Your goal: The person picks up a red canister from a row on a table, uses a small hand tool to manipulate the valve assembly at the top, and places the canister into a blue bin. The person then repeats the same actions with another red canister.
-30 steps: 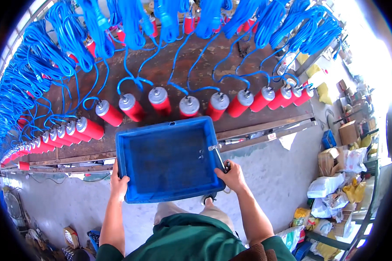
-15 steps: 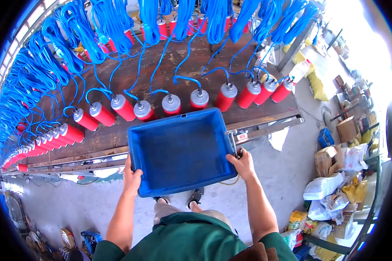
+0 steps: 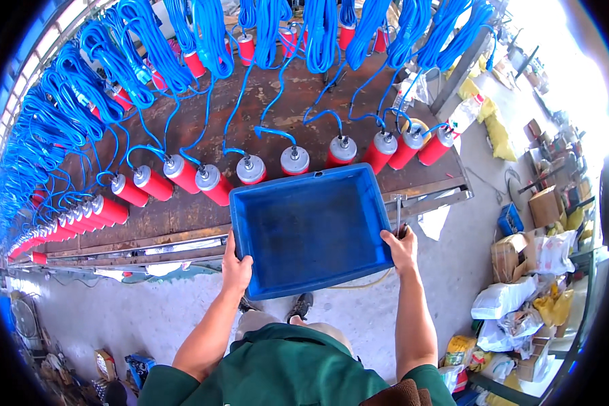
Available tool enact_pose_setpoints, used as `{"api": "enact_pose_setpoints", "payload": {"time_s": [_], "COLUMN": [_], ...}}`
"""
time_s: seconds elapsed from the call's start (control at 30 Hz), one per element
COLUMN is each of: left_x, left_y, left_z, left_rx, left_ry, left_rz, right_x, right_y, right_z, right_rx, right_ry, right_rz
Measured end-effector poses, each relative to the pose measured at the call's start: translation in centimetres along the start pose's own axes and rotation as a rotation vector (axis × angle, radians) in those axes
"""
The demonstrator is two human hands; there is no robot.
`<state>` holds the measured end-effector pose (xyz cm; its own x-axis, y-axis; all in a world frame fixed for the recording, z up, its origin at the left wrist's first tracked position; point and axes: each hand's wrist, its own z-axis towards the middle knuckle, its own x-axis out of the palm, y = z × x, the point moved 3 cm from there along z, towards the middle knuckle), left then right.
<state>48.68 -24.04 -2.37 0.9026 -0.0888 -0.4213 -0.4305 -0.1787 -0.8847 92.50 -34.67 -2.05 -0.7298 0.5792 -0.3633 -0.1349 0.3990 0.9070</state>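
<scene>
A blue rectangular plastic bin [image 3: 311,230] is held level in front of me, its dark bottom bare. My left hand [image 3: 236,268] is closed on its left wall, thumb over the rim. My right hand [image 3: 400,250] grips the opposite wall the same way. Beside the right fingers a thin metal rod [image 3: 398,208] with a dark end sticks up; whether that hand holds it too is unclear. Just beyond the bin, red cylinders [image 3: 213,186] with grey caps stand or lean along the edge of a brown table [image 3: 264,101], partly hidden by its far rim.
Blue cable coils [image 3: 210,40] hang above the table, their cables running to the cylinders. More cylinders line the table's left side. Cartons [image 3: 509,258] and white bags [image 3: 504,298] are piled on the right. A fan [image 3: 26,318] stands at lower left. Grey floor [image 3: 142,304] lies underfoot.
Both hands have carried the blue bin to the right along the table edge. The metal rod beside my right hand has shifted right as well.
</scene>
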Motion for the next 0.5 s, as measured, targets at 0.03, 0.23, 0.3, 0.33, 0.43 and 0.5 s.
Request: {"api": "enact_pose_setpoints", "payload": {"time_s": [0.03,0.23,0.3,0.33,0.43,0.5], "left_x": [0.3,1.3,1.4,1.4,1.5,1.5], "left_y": [-0.2,-1.6,-1.9,-2.2,-2.0,-1.8], "left_z": [0.0,1.4,2.0,2.2,3.2,4.1], "left_rx": [0.014,0.017,0.008,0.008,0.011,0.016], "left_ry": [-0.013,-0.013,-0.007,0.0,-0.013,-0.014], "left_rz": [-0.013,-0.036,-0.076,-0.075,-0.061,-0.059], "right_x": [0.0,-0.3,0.0,0.1,0.7,1.0], "right_y": [0.1,1.2,1.4,1.7,2.8,2.9], "right_z": [0.2,1.4,1.5,1.7,2.3,3.1], "right_rx": [-0.006,-0.002,0.012,0.016,0.012,-0.003], "right_ry": [-0.026,-0.094,-0.106,-0.112,-0.082,-0.091], "right_rz": [0.022,-0.061,-0.043,-0.044,-0.025,-0.029]}}
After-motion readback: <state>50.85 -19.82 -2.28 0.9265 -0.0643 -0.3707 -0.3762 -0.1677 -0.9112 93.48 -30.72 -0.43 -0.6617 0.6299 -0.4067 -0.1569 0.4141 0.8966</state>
